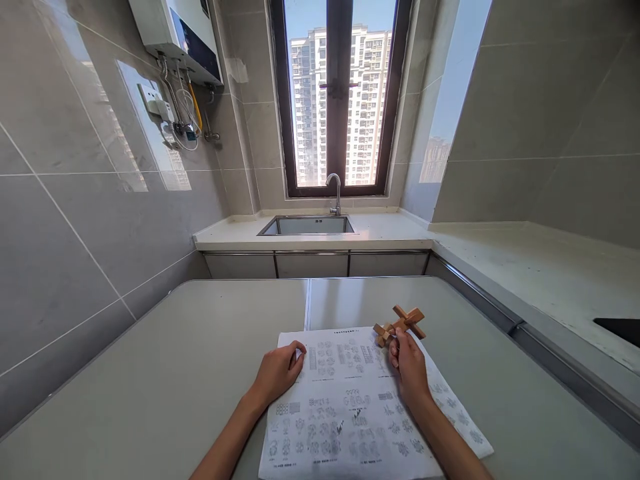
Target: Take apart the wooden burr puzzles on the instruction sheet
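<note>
A white printed sheet (350,407) full of small puzzle diagrams lies on the grey table (175,360) in front of me. My left hand (278,371) rests on the sheet's left edge with its fingers curled, holding nothing. My right hand (410,367) grips a wooden cross-shaped burr puzzle (401,325) by its near end, lifted slightly over the sheet's top right corner.
Beyond the table a white counter (385,230) holds a steel sink (307,225) with a tap (335,193) under a dark-framed window (340,100). A water heater (180,37) hangs on the left tiled wall. Another counter (550,273) runs along the right.
</note>
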The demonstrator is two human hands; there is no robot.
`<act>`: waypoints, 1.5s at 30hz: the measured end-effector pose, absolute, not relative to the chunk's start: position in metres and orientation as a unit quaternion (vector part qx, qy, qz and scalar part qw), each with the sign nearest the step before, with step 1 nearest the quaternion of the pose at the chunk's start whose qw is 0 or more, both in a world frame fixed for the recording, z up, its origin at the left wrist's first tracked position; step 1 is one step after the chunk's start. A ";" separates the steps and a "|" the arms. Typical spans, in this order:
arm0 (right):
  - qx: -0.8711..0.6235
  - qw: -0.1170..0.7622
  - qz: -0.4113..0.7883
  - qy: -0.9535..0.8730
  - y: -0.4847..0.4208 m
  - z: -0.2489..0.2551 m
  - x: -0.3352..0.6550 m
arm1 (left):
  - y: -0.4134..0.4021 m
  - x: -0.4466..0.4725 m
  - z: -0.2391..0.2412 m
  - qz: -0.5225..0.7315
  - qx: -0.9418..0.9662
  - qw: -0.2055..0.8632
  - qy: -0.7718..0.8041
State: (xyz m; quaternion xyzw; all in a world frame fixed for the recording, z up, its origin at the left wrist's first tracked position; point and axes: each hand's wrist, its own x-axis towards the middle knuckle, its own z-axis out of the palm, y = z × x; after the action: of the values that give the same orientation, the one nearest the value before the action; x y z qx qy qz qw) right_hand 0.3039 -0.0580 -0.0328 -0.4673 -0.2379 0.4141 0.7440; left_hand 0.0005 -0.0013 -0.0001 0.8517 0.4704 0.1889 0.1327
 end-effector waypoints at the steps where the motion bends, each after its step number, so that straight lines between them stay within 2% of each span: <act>1: -0.492 0.726 0.400 -0.268 -0.061 -0.029 0.300 | -0.002 0.000 0.000 0.188 0.854 0.130 0.468; 9: -0.519 0.588 0.376 -0.493 -0.074 -0.027 0.266 | -0.013 0.007 0.005 0.227 0.858 0.158 0.433; 16: -0.485 0.465 0.276 -0.687 -0.083 -0.037 0.251 | -0.031 0.028 0.011 0.311 0.805 0.332 0.382; 24: -0.423 0.418 0.272 -0.756 -0.090 -0.027 0.249 | -0.034 0.033 0.012 0.285 0.775 0.487 0.285; 29: -0.424 0.408 0.328 -0.739 -0.093 -0.021 0.250 | -0.043 0.039 0.016 0.314 0.790 0.449 0.275; 36: -0.345 0.468 0.550 -0.599 -0.089 -0.018 0.255 | -0.049 0.041 0.024 0.335 0.813 0.381 0.286; 45: -0.326 0.485 0.640 -0.500 -0.080 -0.036 0.254 | -0.048 0.041 0.024 0.305 0.820 0.369 0.314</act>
State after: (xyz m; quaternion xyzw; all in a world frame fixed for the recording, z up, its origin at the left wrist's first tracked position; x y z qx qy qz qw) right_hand 0.2536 -0.0803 -0.0361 -0.3258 -0.5000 0.6395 0.4846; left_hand 0.0406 -0.0482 0.0237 0.8197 0.3145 0.3048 0.3691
